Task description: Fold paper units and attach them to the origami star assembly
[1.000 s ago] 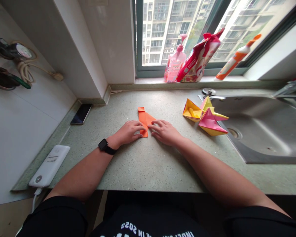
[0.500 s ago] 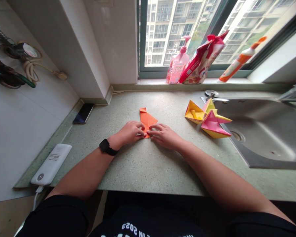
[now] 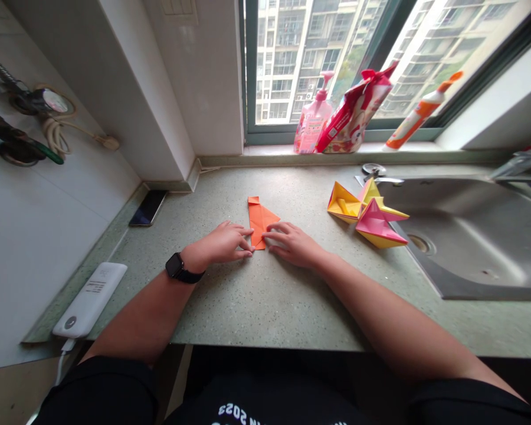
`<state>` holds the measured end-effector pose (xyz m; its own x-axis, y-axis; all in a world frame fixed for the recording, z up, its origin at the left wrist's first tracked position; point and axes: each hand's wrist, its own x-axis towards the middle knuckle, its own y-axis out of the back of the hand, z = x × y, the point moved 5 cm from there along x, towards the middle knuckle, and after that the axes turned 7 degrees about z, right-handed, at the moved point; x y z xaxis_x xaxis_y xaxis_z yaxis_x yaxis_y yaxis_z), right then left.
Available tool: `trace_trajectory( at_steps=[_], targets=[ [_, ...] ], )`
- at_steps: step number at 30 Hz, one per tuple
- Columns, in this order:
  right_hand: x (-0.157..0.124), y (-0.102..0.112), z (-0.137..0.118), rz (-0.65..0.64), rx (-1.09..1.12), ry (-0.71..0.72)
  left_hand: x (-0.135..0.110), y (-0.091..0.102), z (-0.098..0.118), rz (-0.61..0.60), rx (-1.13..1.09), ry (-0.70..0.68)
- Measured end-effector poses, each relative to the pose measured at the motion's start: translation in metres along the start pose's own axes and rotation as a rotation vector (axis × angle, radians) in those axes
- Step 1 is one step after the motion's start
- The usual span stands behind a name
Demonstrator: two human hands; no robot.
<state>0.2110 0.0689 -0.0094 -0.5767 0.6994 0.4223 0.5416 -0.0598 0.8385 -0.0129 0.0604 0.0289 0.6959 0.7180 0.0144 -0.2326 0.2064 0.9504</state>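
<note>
A folded piece of orange origami paper lies flat on the counter in front of me. It has a small folded square at its far end and a pointed flap on its right side. My left hand is at the paper's left edge, thumb and forefinger apart, their tips touching or very near its lower left. From the other side, my right hand rests its outstretched fingertips on the lower right edge. Both hands are open, lying low over the counter. Part of the flap's lower side is hidden by the right fingers.
Yellow and pink folded paper pieces stand by the steel sink on the right. A phone and a white power bank with a cable lie on the left. A pump bottle, a red bag and an orange-white bottle line the windowsill.
My left hand has drawn back left from the paper's lower middle to its left edge, uncovering more of it. My right hand stays on the right side. The view has shifted slightly.
</note>
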Motion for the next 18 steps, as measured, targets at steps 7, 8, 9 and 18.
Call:
trace_trajectory(
  at_steps=[7,8,9,18],
  targets=[
    [-0.002,0.0,0.046,0.098,-0.097,-0.26,0.001,0.001,-0.005,-0.033,-0.1,-0.026],
    [-0.002,-0.001,0.048,0.087,-0.095,-0.264,0.001,0.001,-0.005,-0.035,-0.112,-0.023],
    [-0.003,-0.002,0.049,0.082,-0.088,-0.264,0.001,0.002,-0.006,-0.034,-0.126,-0.023],
    [0.002,0.015,0.043,0.219,0.122,-0.202,-0.001,0.0,-0.01,-0.055,-0.263,0.018]
  ],
)
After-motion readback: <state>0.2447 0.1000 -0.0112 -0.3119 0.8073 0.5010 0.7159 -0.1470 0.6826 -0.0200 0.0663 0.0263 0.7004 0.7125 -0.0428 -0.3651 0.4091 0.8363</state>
